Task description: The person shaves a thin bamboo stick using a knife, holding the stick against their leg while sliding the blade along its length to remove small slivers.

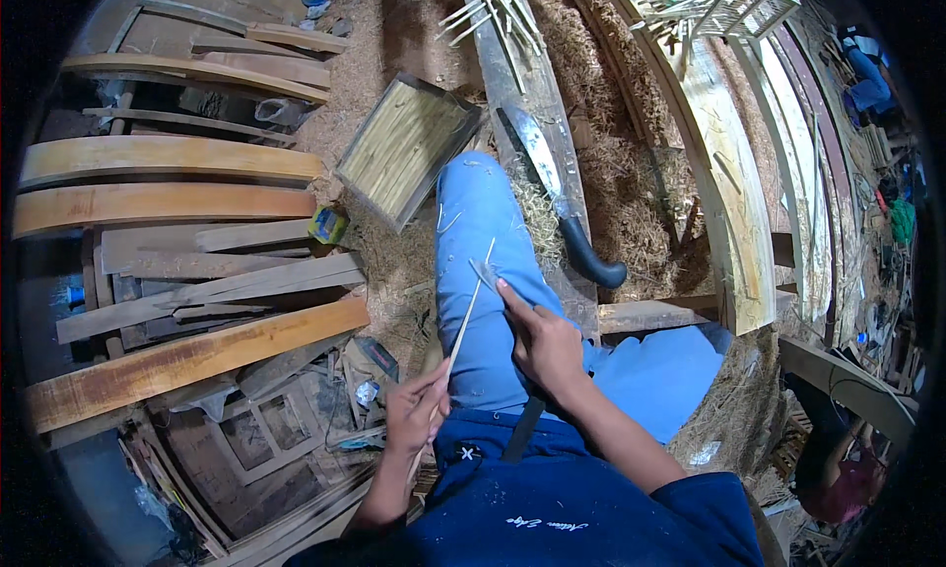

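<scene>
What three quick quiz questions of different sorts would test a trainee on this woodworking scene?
1. True or false: the left hand holds the thin pale bamboo strip.
2. Which lies on the grey wooden plank beyond the blue-trousered knee? A) a red hammer B) a big steel knife with a black handle C) a saw
3. Fill in: the right hand works a small blade against the strip over the ____.

Key: 1 true; 2 B; 3 knee.

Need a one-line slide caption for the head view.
Left hand grips a thin bamboo strip while the right hand shaves it with a small blade over the knee.
</scene>
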Tool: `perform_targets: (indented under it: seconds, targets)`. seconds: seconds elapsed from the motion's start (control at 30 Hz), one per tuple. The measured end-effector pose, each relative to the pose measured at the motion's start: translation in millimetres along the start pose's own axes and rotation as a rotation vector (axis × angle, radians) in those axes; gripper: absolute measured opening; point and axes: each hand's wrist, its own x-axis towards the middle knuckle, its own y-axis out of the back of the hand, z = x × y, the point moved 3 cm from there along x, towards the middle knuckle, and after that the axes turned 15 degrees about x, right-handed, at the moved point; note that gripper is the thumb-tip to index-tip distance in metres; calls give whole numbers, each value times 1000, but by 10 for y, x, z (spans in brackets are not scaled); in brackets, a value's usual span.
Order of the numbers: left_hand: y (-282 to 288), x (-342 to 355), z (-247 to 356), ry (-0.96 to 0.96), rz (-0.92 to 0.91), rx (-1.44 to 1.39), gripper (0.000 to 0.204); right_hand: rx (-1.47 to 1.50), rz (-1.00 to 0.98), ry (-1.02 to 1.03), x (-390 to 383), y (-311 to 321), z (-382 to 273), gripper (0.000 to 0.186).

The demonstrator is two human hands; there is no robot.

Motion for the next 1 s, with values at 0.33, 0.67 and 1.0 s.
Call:
perform_targets:
  seconds: [0.33,0.67,1.0]
  targets:
    - [-161,263,64,-24,8,-39,33,140,-5,127,9,8,41,53]
    - [-367,892,461,12,12,-52,37,162,-70,142,-49,105,-84,52]
    - [-353,729,414,111,-74,-78,30,306,-38,59,-20,105,-53,47]
